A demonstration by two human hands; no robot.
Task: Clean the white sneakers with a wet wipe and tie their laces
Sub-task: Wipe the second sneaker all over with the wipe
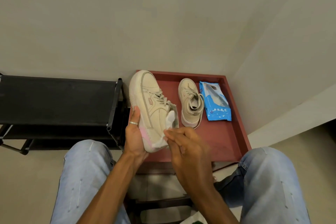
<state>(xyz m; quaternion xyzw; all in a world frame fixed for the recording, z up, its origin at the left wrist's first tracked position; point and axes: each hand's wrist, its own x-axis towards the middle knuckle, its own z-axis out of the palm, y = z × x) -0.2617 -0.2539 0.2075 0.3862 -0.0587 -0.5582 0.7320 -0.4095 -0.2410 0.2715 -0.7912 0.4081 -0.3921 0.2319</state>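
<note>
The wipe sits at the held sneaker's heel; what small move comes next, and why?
Probably slide the wipe forward along the sneaker: the right hand pinches it against the heel end while the left hand grips the sole, so the sneaker is steadied.

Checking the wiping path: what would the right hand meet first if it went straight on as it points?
Likely the wet wipe in its grip, then the heel side of the sneaker that the left hand holds.
</note>
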